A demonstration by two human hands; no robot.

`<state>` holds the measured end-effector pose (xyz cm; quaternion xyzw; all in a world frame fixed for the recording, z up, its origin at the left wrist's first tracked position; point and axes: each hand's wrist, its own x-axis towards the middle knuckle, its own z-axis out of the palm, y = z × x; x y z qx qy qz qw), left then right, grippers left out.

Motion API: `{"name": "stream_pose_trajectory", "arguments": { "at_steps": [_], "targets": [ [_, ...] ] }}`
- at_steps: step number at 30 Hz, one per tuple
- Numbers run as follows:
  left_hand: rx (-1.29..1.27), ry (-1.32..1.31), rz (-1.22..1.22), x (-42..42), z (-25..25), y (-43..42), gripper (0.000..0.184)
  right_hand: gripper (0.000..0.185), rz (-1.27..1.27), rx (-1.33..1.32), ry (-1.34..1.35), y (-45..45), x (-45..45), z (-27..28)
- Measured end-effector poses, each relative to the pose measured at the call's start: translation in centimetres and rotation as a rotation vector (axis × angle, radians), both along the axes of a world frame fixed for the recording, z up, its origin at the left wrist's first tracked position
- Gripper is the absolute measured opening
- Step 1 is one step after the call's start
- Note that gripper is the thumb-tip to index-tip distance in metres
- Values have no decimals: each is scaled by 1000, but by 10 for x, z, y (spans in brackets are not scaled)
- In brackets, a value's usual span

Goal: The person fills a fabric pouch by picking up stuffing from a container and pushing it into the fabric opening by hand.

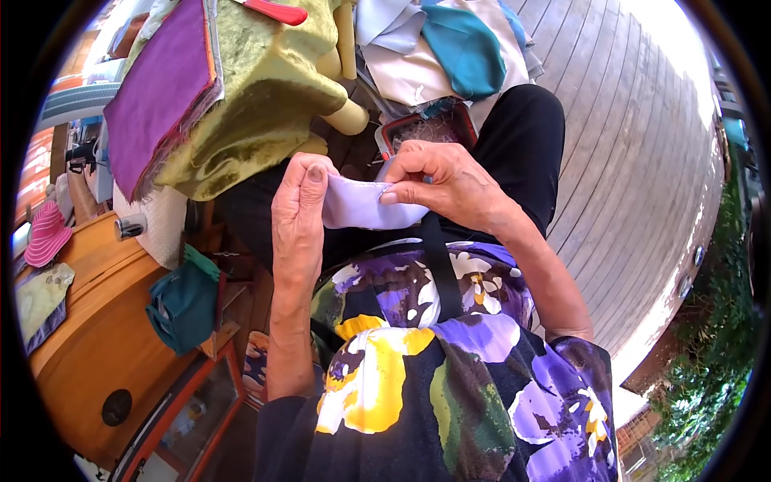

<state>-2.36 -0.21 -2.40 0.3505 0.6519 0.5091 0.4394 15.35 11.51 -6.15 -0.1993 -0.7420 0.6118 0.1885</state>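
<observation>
A strip of pale lavender fabric (361, 205) is stretched between my two hands, above my lap. My left hand (302, 193) grips its left end, thumb on top and fingers curled behind. At the upper right edge my right hand (438, 181) pinches the cloth between thumb and forefinger. Whether a needle or pin sits in that pinch is too small to tell. Just beyond my hands is a red-rimmed container (466, 124) with pale, tangled contents.
Olive velvet (249, 120) and purple cloth (165, 100) drape at the upper left, with a red-handled tool (277, 11) on top. Teal fabric (462, 52) lies over cream cloth (409, 72) ahead. A teal bag (183, 305) hangs by the wooden furniture at left. Wooden decking (622, 153) spreads right.
</observation>
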Motion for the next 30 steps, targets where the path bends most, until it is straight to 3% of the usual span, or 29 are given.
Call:
{"name": "stream_pose_trajectory", "arguments": {
  "at_steps": [1,3,4,6,7,9,10,12,20,22,28,30],
  "targets": [
    [3,-46,-54,1,5,0,32,19,-1,-1,-2,-2,-1,2],
    [-36,-129,-192,2,0,1,54,19,-38,-285,-4,-7,-1,6],
    [-34,-131,-192,2,-9,1,54,19,-38,-283,-5,-8,-2,5],
    [7,194,-391,4,-24,-1,38,21,-59,-261,57,-11,-3,0],
    [8,190,-394,1,-28,-4,38,22,-86,-242,53,-10,-3,0],
    [-79,-219,-232,-5,-31,-11,26,20,-236,-206,-13,-2,4,-2],
    [-76,-219,-227,-2,-29,-10,26,19,-314,-191,-56,4,9,-1],
    [2,-481,-41,7,-22,-4,21,18,-413,-398,58,11,17,-4],
    [-58,-542,1,8,-15,-4,17,14,-450,-536,181,10,23,-5],
    [-23,-570,17,9,-13,-4,17,15,-403,-532,181,7,24,-8],
    [-3,-526,41,11,-11,-2,18,14,-117,-88,42,0,20,2],
    [18,-509,51,12,-18,-1,21,14,-70,-127,-14,-3,20,-2]
  ]
}}
